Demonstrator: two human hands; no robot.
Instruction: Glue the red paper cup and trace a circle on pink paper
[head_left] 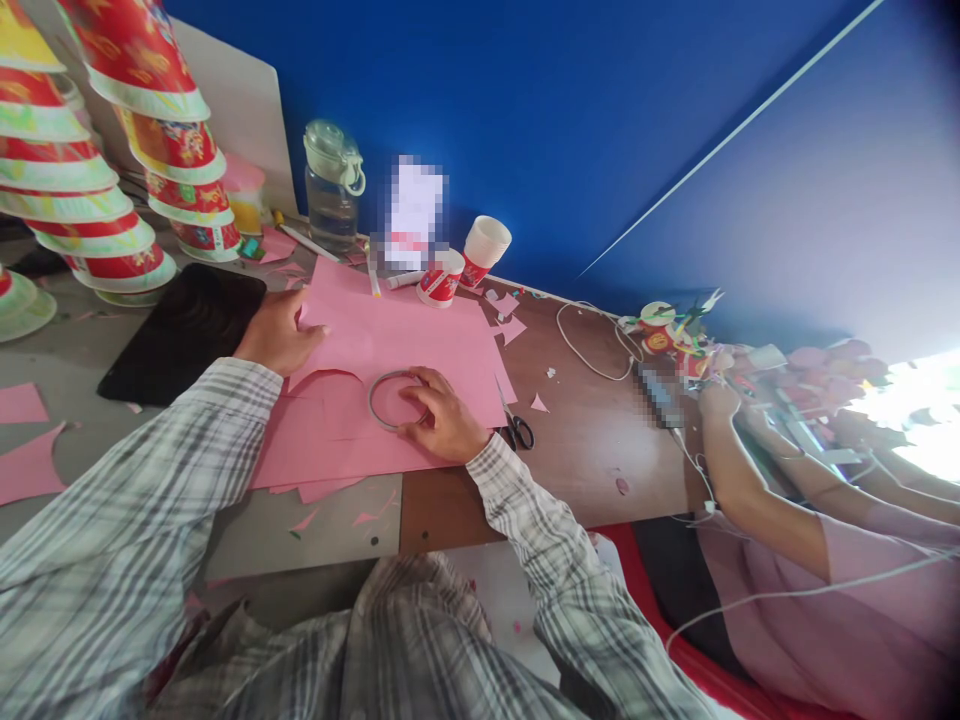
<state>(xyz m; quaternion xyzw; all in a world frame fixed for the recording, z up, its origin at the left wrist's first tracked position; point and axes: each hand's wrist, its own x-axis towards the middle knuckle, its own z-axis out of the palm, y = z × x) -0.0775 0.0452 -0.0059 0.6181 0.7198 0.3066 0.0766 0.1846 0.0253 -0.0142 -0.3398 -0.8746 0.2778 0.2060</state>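
Observation:
My left hand [277,332] grips the left edge of a cut pink paper sheet [341,315], thumb on top. A curved notch is cut out of that sheet's near edge. More pink paper [300,450] lies beneath it. The fingers of my right hand [444,415] are closed on the right side of a thin grey ring [372,400], which rests on the pink paper. What the ring is made of is unclear. Black-handled scissors [519,432] lie just right of my right hand, their blades against the paper's edge.
Red paper cups stand in tall stacks [180,150] at the left, beside a black tablet [180,335]. A water bottle [332,190], a lit phone screen [414,210] and two cups [441,277] stand along the blue wall. Another person's arms [750,470] work at the right.

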